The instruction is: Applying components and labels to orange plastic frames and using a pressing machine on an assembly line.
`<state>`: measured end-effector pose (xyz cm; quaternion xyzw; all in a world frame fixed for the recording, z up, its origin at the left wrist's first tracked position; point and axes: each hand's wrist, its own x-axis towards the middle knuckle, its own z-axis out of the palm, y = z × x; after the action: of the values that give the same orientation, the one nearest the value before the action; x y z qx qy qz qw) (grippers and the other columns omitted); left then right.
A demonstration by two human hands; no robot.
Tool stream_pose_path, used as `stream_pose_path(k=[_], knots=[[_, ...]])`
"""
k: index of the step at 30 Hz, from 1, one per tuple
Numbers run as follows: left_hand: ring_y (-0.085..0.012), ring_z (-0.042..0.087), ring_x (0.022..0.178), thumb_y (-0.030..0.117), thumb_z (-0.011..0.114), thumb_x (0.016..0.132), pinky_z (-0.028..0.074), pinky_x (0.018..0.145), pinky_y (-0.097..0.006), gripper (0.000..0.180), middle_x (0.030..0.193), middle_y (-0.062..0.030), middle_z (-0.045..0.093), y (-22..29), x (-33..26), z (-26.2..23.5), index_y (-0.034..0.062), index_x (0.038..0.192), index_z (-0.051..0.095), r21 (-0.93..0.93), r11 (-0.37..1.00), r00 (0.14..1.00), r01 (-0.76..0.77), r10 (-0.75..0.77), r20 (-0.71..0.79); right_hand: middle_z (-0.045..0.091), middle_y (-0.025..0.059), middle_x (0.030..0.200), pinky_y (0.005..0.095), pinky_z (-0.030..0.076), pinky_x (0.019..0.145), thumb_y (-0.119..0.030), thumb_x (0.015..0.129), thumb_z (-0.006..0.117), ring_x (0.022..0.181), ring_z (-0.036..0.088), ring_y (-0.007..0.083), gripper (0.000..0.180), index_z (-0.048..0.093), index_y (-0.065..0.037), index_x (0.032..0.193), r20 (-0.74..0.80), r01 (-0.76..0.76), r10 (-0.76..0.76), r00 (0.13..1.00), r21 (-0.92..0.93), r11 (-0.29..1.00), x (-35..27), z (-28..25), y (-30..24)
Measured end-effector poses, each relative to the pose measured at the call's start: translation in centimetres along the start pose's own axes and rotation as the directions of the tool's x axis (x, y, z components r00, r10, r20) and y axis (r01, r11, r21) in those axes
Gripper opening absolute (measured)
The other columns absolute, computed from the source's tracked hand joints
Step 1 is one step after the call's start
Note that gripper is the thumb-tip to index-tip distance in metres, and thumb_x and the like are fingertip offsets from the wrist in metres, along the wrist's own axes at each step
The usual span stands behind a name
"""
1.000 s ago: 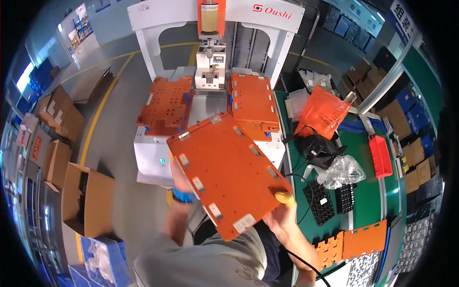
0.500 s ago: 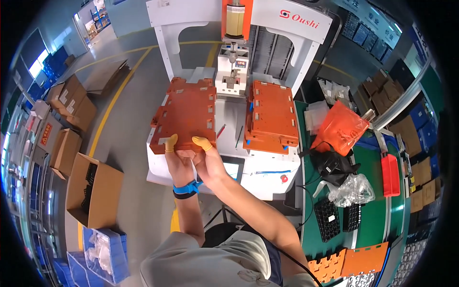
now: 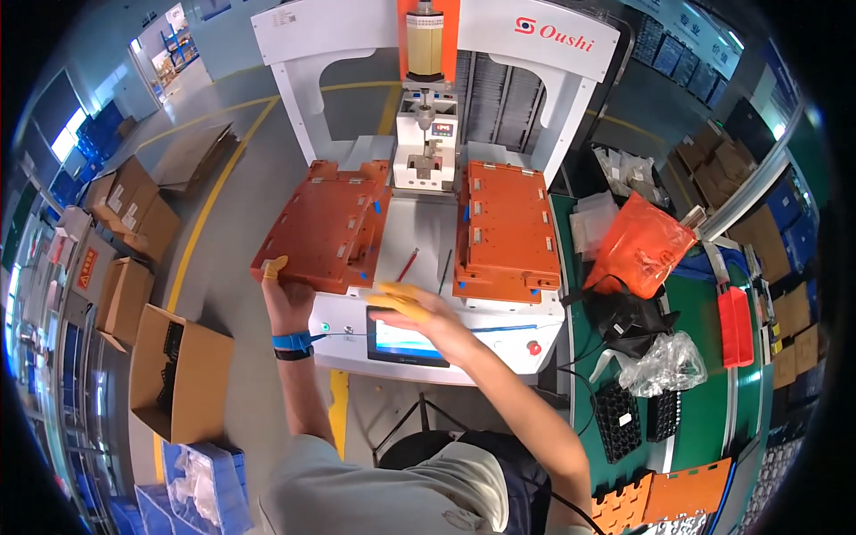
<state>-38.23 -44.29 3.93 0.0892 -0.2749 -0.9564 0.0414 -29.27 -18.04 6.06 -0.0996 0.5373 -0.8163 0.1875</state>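
Note:
An orange-red fixture plate (image 3: 312,218) lies at the left of the white machine bed, turned slightly askew. It overlaps a second orange plate (image 3: 364,223) with blue clips along its edge. My left hand (image 3: 287,301) grips the near left corner of the upper plate, thumb on top and fingers hidden beneath. Away from the plates, my right hand (image 3: 419,312) holds nothing, its fingers stretched out above the front of the bed near the screen (image 3: 406,339). Yellow finger cots cover some fingertips, and a blue wrist strap (image 3: 294,342) circles my left wrist.
Another orange fixture stack (image 3: 508,218) rests at the bed's right. Between the stacks stands the machine's press head (image 3: 426,116), with a red pen-like tool (image 3: 407,265) nearer me. A green bench (image 3: 695,392) at right carries a red bag (image 3: 639,239) and black trays (image 3: 617,419).
My right hand has let go of the plate and moved right. The upper plate has shifted left and turned under my left hand, uncovering more of the plate below.

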Motion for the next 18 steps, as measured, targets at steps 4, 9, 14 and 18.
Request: stream_pose_path(k=[4,9,14,18], knots=[[-0.0265,0.064,0.112,0.011,0.062,0.087,0.049,0.102,-0.042,0.025,0.116,-0.004,0.071,-0.2,3.0,-0.9,0.0135,0.112,0.065,-0.04,0.999,0.997,0.026,-0.024,0.068,0.06,0.0219,0.136,0.0442,0.046,0.109,-0.031,0.104,0.054,0.121,0.064,0.034,0.055,0.044,0.002,0.146,-0.083,-0.011,0.013,0.996,0.023,1.0,-8.4,-0.3,-2.5],[-0.0261,0.066,0.111,0.01,0.063,0.083,0.052,0.098,-0.039,0.025,0.115,-0.0057,0.073,-1.5,8.1,-1.4,0.0099,0.107,0.07,-0.109,0.99,0.994,0.094,-0.088,0.062,0.065,0.028,0.124,0.0501,0.048,0.106,-0.02,0.1,0.056,0.112,0.067,0.041,0.051,0.046,0.005,0.143,-0.208,0.169,-0.135,0.969,0.154,0.974,-17.9,-1.3,-1.6],[-0.0266,0.067,0.108,0.015,0.064,0.084,0.054,0.093,-0.041,0.02,0.113,-0.0051,0.074,-2.6,9.9,-1.1,0.0113,0.102,0.071,-0.076,0.994,0.997,0.074,-0.071,0.035,0.069,0.0265,0.116,0.0524,0.051,0.101,-0.023,0.096,0.065,0.104,0.07,0.0423,0.051,0.053,0.001,0.14,-0.371,0.29,-0.236,0.898,0.097,0.952,-23.9,-1.4,-1.6],[-0.0272,0.067,0.108,0.02,0.062,0.087,0.054,0.093,-0.042,0.02,0.113,-0.0055,0.074,-1.8,11.7,-2.1,0.0121,0.103,0.072,-0.023,0.998,0.998,0.058,-0.058,0.013,0.071,0.0245,0.108,0.0487,0.055,0.093,-0.03,0.094,0.067,0.097,0.071,0.0371,0.052,0.057,0.002,0.135,-0.451,0.33,-0.281,0.847,0.032,0.944,-27.2,-1.6,-1.9]])
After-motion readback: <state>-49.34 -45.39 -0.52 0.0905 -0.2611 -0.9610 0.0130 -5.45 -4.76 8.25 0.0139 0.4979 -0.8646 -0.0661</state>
